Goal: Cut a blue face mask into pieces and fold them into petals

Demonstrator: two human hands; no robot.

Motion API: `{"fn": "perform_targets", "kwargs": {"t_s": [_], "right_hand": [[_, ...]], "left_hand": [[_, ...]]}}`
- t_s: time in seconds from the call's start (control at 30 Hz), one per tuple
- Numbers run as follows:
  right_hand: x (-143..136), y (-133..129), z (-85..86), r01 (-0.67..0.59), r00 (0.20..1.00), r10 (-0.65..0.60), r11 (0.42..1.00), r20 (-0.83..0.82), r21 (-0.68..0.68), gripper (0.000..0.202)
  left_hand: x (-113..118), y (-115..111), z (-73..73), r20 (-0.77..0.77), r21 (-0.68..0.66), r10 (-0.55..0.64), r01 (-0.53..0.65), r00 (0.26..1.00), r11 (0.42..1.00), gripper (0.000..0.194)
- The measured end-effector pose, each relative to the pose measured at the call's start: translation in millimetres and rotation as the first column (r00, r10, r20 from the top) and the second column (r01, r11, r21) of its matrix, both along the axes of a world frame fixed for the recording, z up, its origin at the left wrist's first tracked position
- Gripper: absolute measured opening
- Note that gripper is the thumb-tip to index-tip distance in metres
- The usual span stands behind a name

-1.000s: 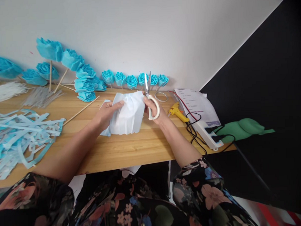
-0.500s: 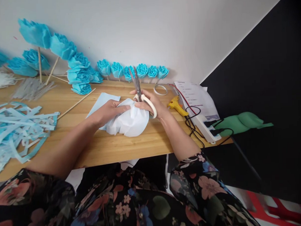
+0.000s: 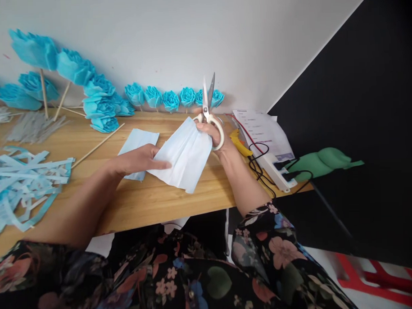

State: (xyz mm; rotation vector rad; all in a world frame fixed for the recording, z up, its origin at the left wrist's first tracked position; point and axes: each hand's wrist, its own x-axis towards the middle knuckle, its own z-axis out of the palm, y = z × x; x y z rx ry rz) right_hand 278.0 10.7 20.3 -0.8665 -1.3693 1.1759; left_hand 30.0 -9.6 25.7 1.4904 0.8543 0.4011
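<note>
A thin, pale blue and white pleated sheet [image 3: 187,159] is spread between my hands above the table. My left hand [image 3: 141,159] is closed on its left edge, thumb on top. My right hand [image 3: 213,131] holds white-handled scissors [image 3: 206,107], blades pointing up and slightly apart. The same hand pinches the upper right part of the sheet under its thumb. Another light blue piece [image 3: 140,143] lies flat on the table, partly behind my left hand.
Blue artificial flowers [image 3: 101,102] line the wall, some on sticks. Cut blue strips [image 3: 27,178] are heaped at left beside grey strands [image 3: 32,126] and a thin stick [image 3: 99,144]. At right are a yellow glue gun [image 3: 239,142], cables, papers [image 3: 262,130] and a white power strip [image 3: 277,172].
The bunched, rounded white sheet is now opened out into a flatter, angled piece. My right hand and the scissors have shifted right, and the blades have swung from leaning left to leaning right.
</note>
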Motion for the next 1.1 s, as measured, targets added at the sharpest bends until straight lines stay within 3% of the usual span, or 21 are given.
{"fn": "perform_targets", "kwargs": {"t_s": [0.2, 0.33, 0.43, 0.53, 0.6, 0.73, 0.87, 0.97, 1.1], "right_hand": [[-8.4, -2.9, -4.0, -0.118, 0.993, 0.118, 0.993, -0.017, -0.004, 0.049], [-19.6, -8.7, -4.0, -0.08, 0.996, 0.078, 0.995, -0.038, -0.051, 0.05], [-24.9, -10.0, -6.3, -0.05, 0.996, 0.043, 0.995, -0.081, -0.085, 0.049], [-26.6, -7.7, -11.8, -0.079, 0.99, 0.06, 0.986, -0.128, -0.145, 0.052], [-27.9, -6.8, -14.7, -0.107, 0.986, 0.08, 0.976, -0.145, -0.192, 0.059], [-33.8, -12.3, -14.3, -0.145, 0.987, 0.126, 0.964, -0.095, -0.224, 0.064], [-39.0, -19.2, -12.5, -0.137, 0.99, 0.141, 0.976, 0.011, -0.172, 0.056], [-39.3, -19.0, -14.1, -0.15, 0.988, 0.154, 0.977, 0.015, -0.151, 0.058], [-38.0, -17.6, -16.1, -0.114, 0.993, 0.116, 0.985, 0.004, -0.127, 0.056]], "left_hand": [[4.2, -4.3, -1.6, 0.114, -0.027, 0.069, -0.066, 0.991, 0.997, 0.022], [10.2, -5.6, -14.0, 0.026, 0.016, 0.103, -0.103, 0.994, 0.995, 0.029], [12.8, -4.2, -19.5, 0.024, 0.026, 0.262, -0.262, 0.965, 0.965, 0.031], [12.7, -0.1, -20.7, 0.179, -0.022, 0.464, -0.468, 0.868, 0.884, 0.036], [12.0, 3.1, -20.9, 0.28, -0.083, 0.53, -0.53, 0.8, 0.844, 0.043], [12.3, 6.9, -22.3, 0.403, -0.145, 0.533, -0.523, 0.744, 0.84, 0.054], [14.5, 5.5, -22.0, 0.421, -0.198, 0.575, -0.548, 0.701, 0.813, 0.049], [15.4, 2.5, -20.0, 0.43, -0.232, 0.536, -0.485, 0.727, 0.843, 0.054], [15.6, -0.1, -20.6, 0.414, -0.133, 0.452, -0.439, 0.79, 0.888, 0.062]]}}
